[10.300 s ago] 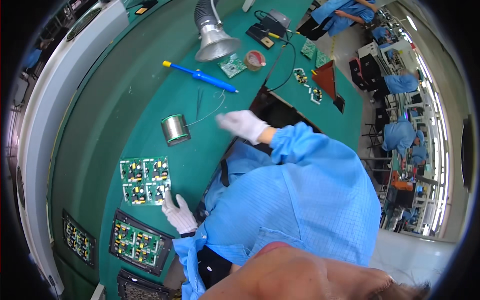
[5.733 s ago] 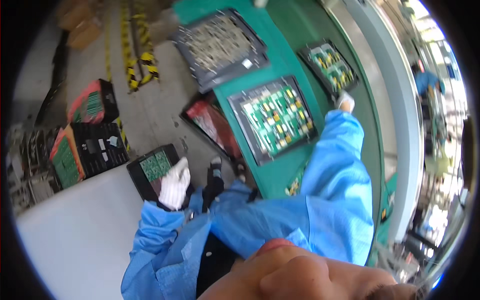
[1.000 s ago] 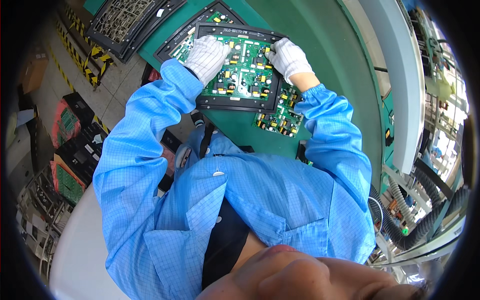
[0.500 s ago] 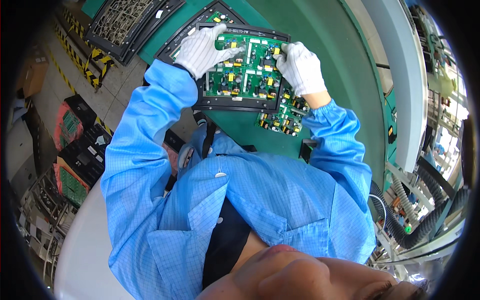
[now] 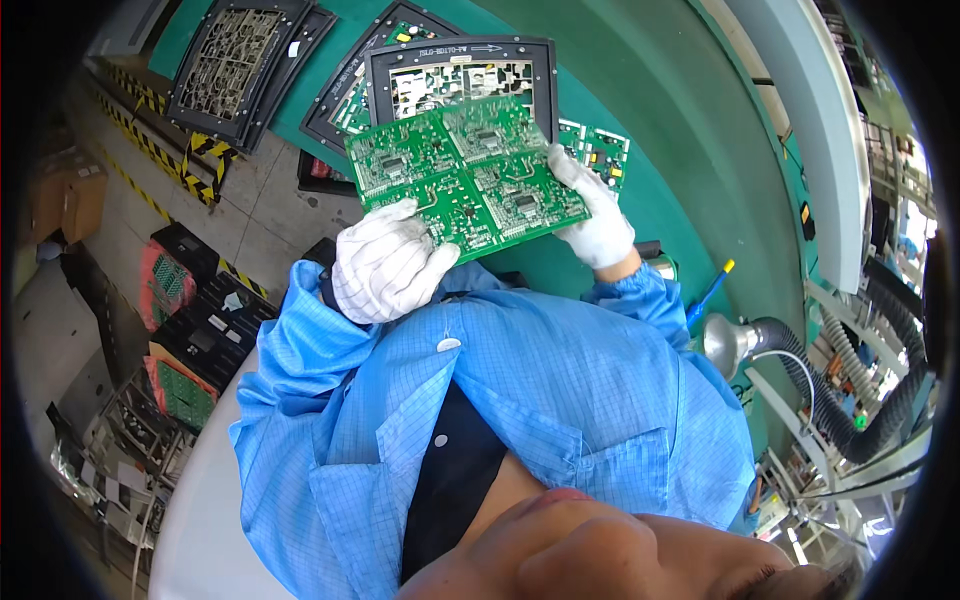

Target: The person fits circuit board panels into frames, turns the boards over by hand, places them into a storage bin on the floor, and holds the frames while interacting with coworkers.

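You have lifted the green circuit board panel (image 5: 467,178) out of the black carrier frame (image 5: 460,80) on the desk (image 5: 690,150); your left hand (image 5: 388,262) and right hand (image 5: 592,208) now grip its opposite edges, holding it tilted above the emptied frame.

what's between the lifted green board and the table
A black tray, now without the board that both hands hold above it, in the head view.
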{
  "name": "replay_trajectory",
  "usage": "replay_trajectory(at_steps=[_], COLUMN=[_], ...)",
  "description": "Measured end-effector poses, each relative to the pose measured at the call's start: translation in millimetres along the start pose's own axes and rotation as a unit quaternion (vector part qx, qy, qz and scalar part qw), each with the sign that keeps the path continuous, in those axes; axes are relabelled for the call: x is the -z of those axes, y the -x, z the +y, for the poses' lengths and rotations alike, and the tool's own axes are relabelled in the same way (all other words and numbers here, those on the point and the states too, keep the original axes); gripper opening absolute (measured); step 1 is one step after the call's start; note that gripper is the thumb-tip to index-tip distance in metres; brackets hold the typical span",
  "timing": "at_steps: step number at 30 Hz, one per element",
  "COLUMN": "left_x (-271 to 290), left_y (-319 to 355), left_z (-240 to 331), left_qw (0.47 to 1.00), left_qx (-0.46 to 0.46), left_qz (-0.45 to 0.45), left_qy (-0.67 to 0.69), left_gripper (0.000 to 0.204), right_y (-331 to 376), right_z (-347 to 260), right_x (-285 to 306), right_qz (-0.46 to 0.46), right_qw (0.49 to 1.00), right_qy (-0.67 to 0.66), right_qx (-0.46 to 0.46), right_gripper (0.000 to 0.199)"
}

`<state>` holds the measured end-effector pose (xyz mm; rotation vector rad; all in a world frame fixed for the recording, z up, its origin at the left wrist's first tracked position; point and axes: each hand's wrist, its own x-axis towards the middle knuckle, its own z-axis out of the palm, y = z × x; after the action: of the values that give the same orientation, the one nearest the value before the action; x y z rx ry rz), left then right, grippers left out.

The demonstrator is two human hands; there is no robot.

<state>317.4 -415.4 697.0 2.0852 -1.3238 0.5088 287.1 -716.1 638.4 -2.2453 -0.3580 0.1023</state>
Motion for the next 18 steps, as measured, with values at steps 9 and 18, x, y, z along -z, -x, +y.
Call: replay_trajectory(at_steps=[9, 18], left_x=[-19, -39], left_y=[14, 29], left_z=[17, 0], left_qw=[0.770, 0.975], left_qx=[0.543, 0.200], left_qz=[0.165, 0.083], left_qy=[0.291, 0.052], left_gripper=[0.066, 0.057], right_y=[-20, -10], right_z=[-35, -32], right_x=[18, 19], right_qz=[0.134, 0.119], right_qw=[0.793, 0.826], right_qy=[-0.569, -0.534], right_qx=[-0.172, -0.138], right_gripper=[0.046, 0.045])
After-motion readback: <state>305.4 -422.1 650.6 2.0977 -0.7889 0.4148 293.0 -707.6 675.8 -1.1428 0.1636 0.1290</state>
